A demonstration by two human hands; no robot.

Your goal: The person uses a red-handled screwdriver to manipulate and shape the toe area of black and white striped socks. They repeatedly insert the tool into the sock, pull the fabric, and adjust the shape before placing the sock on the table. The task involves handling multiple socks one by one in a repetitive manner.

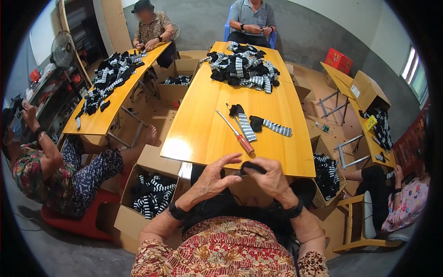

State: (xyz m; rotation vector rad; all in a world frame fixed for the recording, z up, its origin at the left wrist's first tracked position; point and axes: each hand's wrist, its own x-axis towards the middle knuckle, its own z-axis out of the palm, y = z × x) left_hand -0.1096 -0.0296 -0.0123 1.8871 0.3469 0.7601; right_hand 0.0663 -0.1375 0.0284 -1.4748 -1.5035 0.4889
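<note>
Just past the near table edge, my right hand (272, 181) is closed on a bunched black sock (254, 168). My left hand (213, 179) is beside it, fingers stretched and apart, its thumb tip close to the sock; whether they touch I cannot tell. On the yellow table (194, 134) in front lie a screwdriver (244, 143) with a red handle and a long thin shaft, and another slim rod (234, 116) partly under a sock. Two black socks with grey-and-white stripes, one sock (247, 124) and another sock (274, 127), lie beside these tools.
A large sock pile (244, 67) covers the table's far end. Open cartons with striped socks stand left (152, 189) and right (325, 175) of me. Co-workers sit around: a person (253, 23) opposite, others at the left table (110, 90) and right table (353, 99).
</note>
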